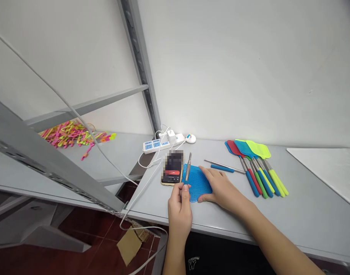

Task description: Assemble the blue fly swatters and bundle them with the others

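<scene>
My left hand (180, 210) is closed, thumb and fingers pinching the lower end of a telescopic metal rod (188, 168), where a bit of blue shows. The rod points up and away from me. Beneath and beside it is a blue mesh fly swatter head (198, 185). My right hand (223, 189) grips this head by its right edge, thumb at the near side and fingers at the far side. Whether rod and head are joined cannot be seen. Just beyond my right hand lie a bare metal rod (221, 165) and a blue handle grip (222, 168).
Several fly swatters (256, 168) lie in a fanned pile on the right. A phone (172, 168) and a power strip (163, 143) with white cables sit left and behind. A grey metal shelf post (57, 164) stands left, with colourful small items (68, 134) beyond. A white sheet (329, 168) lies far right.
</scene>
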Demonstrator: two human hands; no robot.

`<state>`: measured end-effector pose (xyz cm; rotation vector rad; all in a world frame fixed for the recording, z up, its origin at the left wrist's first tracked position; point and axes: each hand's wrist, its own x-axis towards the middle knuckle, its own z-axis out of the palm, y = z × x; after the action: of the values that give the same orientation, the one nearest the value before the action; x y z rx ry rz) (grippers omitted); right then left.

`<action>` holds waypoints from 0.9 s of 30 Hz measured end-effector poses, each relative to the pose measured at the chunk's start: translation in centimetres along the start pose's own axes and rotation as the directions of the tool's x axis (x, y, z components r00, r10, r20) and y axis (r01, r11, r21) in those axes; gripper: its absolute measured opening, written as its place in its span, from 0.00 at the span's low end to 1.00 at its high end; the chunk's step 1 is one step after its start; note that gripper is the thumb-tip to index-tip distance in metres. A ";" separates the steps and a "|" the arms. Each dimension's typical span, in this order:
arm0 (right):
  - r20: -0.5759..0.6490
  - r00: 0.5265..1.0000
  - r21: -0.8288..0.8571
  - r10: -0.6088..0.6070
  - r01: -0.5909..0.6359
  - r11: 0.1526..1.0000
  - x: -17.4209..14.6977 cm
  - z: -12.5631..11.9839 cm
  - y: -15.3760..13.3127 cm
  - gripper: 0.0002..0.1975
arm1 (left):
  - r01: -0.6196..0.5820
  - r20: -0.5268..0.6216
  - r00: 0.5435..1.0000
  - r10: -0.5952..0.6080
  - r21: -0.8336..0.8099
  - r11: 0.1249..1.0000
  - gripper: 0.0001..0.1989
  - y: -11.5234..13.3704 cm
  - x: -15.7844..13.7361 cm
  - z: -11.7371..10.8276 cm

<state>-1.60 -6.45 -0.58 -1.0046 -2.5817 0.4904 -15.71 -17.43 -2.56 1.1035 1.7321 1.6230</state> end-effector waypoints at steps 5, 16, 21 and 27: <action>-0.146 0.966 0.243 0.212 -0.173 0.955 -2.0 -1.2 0.3 0.36 | -0.011 0.023 1.000 0.010 0.029 1.000 0.20 0.6 -0.1 0.0; -0.192 0.329 0.976 0.925 0.161 0.146 -11.9 -7.1 3.3 0.14 | -0.094 0.299 0.951 0.079 0.037 0.995 0.17 2.6 -1.6 1.8; -0.340 0.208 0.900 0.917 0.356 0.252 -11.8 -6.8 1.9 0.14 | -0.185 0.522 0.846 0.110 0.094 0.978 0.15 4.3 -3.7 4.1; -0.389 0.174 0.872 0.905 0.386 0.300 -12.7 -6.6 0.7 0.16 | -0.263 0.543 0.826 0.150 0.136 0.955 0.14 5.9 -4.8 5.0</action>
<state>10.47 -13.45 2.77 -0.9119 -0.4682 0.8910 -7.78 -18.90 1.73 1.7063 1.4592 1.1056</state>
